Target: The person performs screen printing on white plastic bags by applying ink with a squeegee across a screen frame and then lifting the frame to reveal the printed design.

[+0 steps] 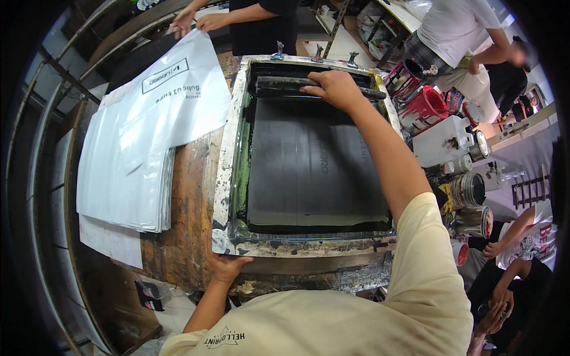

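A screen printing frame [223,202] with a paint-spattered pale rim lies on the worn wooden table, its dark mesh [314,160] coated with black ink. My right hand [337,89] is closed over a long black squeegee [279,85], which lies across the far end of the mesh. At the near left corner, my left hand [227,267] grips the frame's edge; its thumb shows and the other fingers are mostly hidden. Faint lettering is visible through the ink. Hinge clamps [278,51] hold the frame's far side.
To the left stands a stack of white plastic sheets [119,184]. A co-worker's hands [202,22] hold a printed white sheet [190,83] above it. Ink-stained buckets [423,105], a white jug [442,141] and cans [473,221] crowd the right. Metal rails [35,178] run along the left; other people are at the right.
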Demonstrator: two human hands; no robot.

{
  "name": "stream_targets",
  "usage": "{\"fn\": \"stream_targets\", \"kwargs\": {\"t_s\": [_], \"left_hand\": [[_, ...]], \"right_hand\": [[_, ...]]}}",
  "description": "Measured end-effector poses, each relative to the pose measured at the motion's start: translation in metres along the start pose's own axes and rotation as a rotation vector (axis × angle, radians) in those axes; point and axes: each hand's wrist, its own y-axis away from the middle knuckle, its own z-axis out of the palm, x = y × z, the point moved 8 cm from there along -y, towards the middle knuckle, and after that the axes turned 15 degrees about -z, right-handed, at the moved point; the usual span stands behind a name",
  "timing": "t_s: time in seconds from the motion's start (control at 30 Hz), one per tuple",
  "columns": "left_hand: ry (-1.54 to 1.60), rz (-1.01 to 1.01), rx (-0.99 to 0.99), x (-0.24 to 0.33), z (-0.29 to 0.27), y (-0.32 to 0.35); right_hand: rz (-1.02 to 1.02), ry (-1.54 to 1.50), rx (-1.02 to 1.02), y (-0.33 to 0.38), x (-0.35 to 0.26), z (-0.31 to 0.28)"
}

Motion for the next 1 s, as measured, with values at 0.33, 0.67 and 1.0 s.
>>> {"fn": "stream_targets", "kwargs": {"t_s": [0.33, 0.67, 1.0], "left_hand": [[0.063, -0.105, -0.091, 0.003, 0.007, -0.002], [0.059, 0.011, -0.092, 0.017, 0.014, -0.009], [0.175, 0.145, -0.041, 0.111, 0.026, -0.016]], "right_hand": [[-0.012, 0.082, 0.131, 0.022, -0.034, 0.011], [0.048, -0.003, 0.096, 0.146, -0.222, -0.046], [0.091, -0.014, 0.084, 0.162, -0.292, -0.145]]}}
